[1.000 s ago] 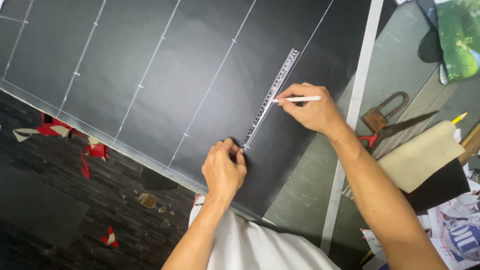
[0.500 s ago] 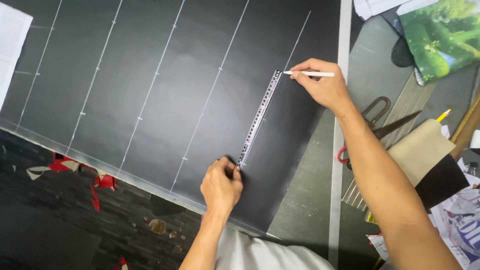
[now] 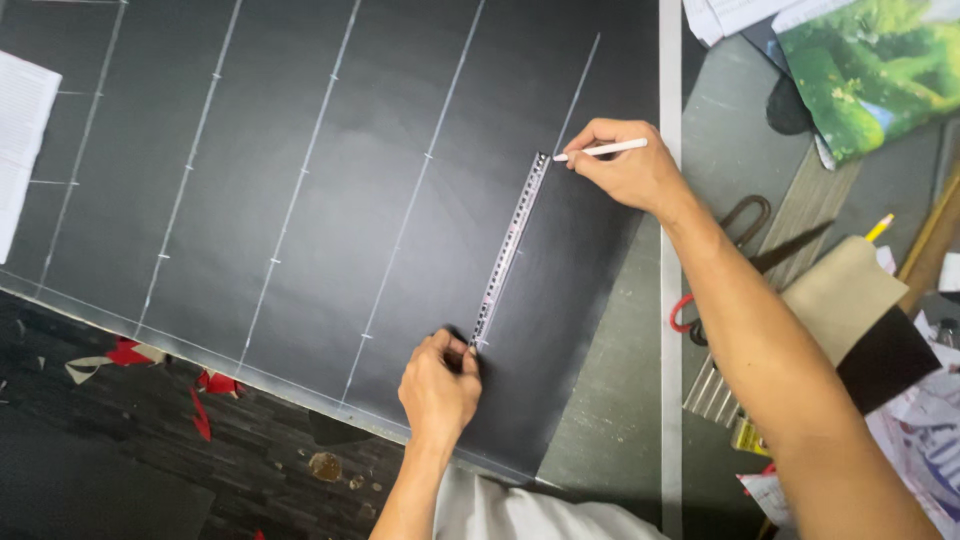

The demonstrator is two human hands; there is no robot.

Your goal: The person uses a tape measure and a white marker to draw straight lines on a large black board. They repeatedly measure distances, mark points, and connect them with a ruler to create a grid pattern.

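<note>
Dark grey tabletop (image 3: pixel 620 420) runs under your work, with a pale strip (image 3: pixel 669 300) crossing it from near edge to far, and beyond the table's near edge lies a dark floor (image 3: pixel 120 450) littered with red scraps (image 3: pixel 215 385). Spread over the table is a large black sheet of paper or card (image 3: pixel 300 180), already ruled with several pale parallel lines.

Your left hand (image 3: pixel 438 388) presses down on the near end of a long, narrow metal ruler (image 3: pixel 508 250), fingers curled together on top of it, which pins it flat so it cannot swing. The ruler lies slanted across the sheet, parallel to the drawn lines. Your right hand (image 3: pixel 625 170) pinches a slim white pencil (image 3: pixel 600 150) between thumb and fingers, closed tight on it, tip just at the ruler's far end, where the edge can guide a stroke.

Off to your right, well apart from the sheet, sit red-handled scissors (image 3: pixel 730 270), a tan card folder (image 3: pixel 840 290), a yellow pencil (image 3: pixel 878 228) and a green printed picture (image 3: pixel 870 70). White paper (image 3: pixel 20 140) rests at the sheet's left edge.
</note>
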